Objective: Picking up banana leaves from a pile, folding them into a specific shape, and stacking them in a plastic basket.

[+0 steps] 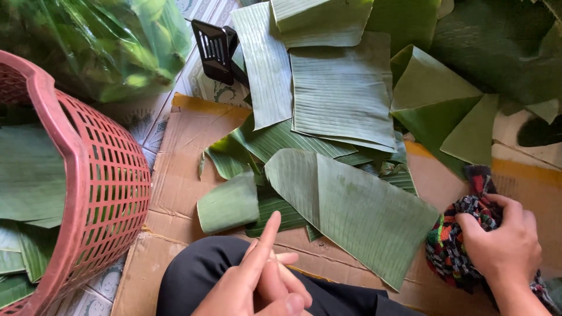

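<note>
Cardboard (181, 146) is the work mat, flattened on the tiled floor, and it already looks crowded. Next biggest is the red basket (93, 175) at the left with leaves stacked inside, and a clear bag (111, 41) of more greens behind it.

Leaves (342, 88) are piled all over the middle, cut into rough rectangles, overlapping every which way. One big leaf (357, 205) lies curled just in front of the knee, right between both hands, touching neither. My worry: these things split along the ribs super easily, so a careless grab or a hard rub could tear it, and the curled edge could crease if it gets pressed flat too fast.

Right hand (506, 246) is clenched around a patterned cloth (453, 246), fingers wrapped tight over the wad, down on the cardboard at the right. If that cloth drags grit off the cardboard, it ends up on the leaf.

Left hand (260, 281) rests on the lap, index finger sticking out straight toward the leaf, other fingers loosely curled, holding nothing. With no hand pinning the leaf, I reckon it could slide around.
</note>
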